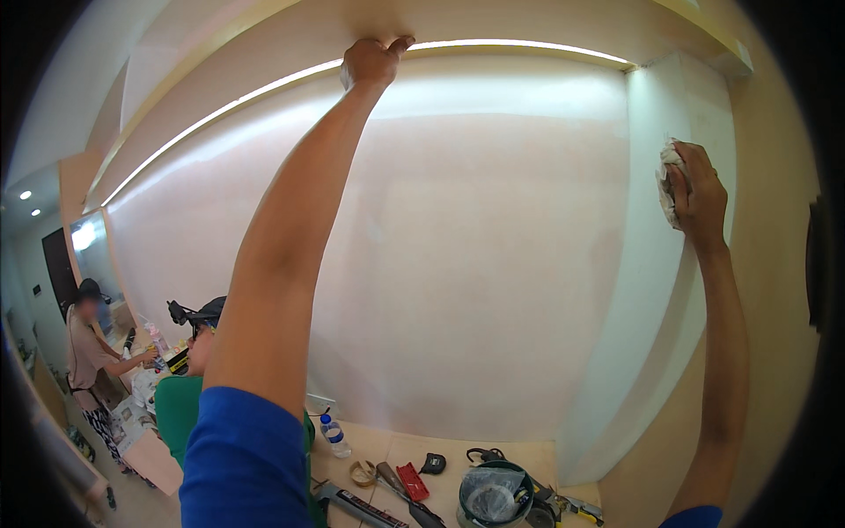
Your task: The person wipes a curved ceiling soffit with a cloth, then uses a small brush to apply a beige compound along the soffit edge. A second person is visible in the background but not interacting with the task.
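Overhead, my left hand [373, 63] is raised to the pale panel [493, 19], right at the glowing light strip [238, 101]. Its fingers are bent and the thumb points right; whatever they may grip is hidden. At the right, my right hand [701, 195] is closed around a crumpled off-white cloth [666, 189]. The cloth is at the white corner column [651, 264], and whether it presses on the surface is hard to see. Between my arms spreads a pinkish-white wall [475, 238], brighter under the light.
Below on a wooden counter [422, 444] are a water bottle [334, 437], tape roll [362, 473], red tool [412, 481], tape measure [433, 464], hammer [396, 488] and a bag-lined bucket [495, 497]. A person in green [176, 414] stands close left; another person [88, 352] works farther back.
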The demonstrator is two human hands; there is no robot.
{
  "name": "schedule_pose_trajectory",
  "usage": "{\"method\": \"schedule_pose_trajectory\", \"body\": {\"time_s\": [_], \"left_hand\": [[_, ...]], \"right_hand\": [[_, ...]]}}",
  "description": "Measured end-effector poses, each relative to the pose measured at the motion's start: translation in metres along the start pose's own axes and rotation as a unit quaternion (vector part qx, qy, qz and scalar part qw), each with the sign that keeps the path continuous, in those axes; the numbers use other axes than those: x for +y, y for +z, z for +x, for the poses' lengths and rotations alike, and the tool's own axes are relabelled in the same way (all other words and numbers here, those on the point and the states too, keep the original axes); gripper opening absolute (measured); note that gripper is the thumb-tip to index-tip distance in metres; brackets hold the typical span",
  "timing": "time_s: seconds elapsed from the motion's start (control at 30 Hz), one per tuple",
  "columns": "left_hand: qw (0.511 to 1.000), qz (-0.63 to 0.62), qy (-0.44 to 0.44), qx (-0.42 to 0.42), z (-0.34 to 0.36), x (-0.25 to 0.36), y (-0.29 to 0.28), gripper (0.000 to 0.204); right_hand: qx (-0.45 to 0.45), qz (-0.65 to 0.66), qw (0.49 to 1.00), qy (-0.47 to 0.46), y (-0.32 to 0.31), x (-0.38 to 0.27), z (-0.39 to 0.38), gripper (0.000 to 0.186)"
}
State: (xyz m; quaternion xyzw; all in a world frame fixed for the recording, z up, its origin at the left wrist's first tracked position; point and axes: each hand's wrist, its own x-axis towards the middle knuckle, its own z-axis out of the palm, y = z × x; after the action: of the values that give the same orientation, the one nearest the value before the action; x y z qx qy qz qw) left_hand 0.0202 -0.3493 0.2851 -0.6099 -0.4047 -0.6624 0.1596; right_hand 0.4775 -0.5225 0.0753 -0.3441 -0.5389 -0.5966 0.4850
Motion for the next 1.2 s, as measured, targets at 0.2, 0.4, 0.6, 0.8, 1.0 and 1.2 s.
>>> {"method": "schedule_pose_trajectory", "body": {"time_s": [0.2, 0.4, 0.6, 0.8, 1.0, 1.2], "left_hand": [[0.982, 0.164, 0.069, 0.056, 0.008, -0.014, -0.005, 0.049], [0.968, 0.136, 0.158, 0.136, -0.003, -0.035, -0.023, 0.031], [0.959, -0.107, 0.203, 0.164, 0.008, -0.051, -0.053, 0.036], [0.941, -0.265, 0.178, 0.111, 0.005, -0.049, -0.044, 0.051], [0.937, -0.265, 0.159, 0.163, -0.005, -0.043, -0.002, 0.053], [0.980, -0.013, 0.106, 0.166, 0.015, -0.070, 0.021, 0.069]], "right_hand": [[0.062, -0.023, 0.998, -0.012, 0.022, 0.001, -0.014, 0.029], [0.069, -0.006, 0.998, -0.009, 0.030, -0.003, -0.020, 0.029], [0.078, 0.027, 0.997, 0.007, 0.032, 0.003, -0.028, 0.028], [0.080, 0.061, 0.995, 0.015, 0.040, 0.005, -0.029, 0.029], [0.081, 0.075, 0.994, 0.014, 0.041, 0.004, -0.029, 0.029], [0.093, 0.077, 0.992, 0.028, 0.047, 0.002, -0.035, 0.030]]}}
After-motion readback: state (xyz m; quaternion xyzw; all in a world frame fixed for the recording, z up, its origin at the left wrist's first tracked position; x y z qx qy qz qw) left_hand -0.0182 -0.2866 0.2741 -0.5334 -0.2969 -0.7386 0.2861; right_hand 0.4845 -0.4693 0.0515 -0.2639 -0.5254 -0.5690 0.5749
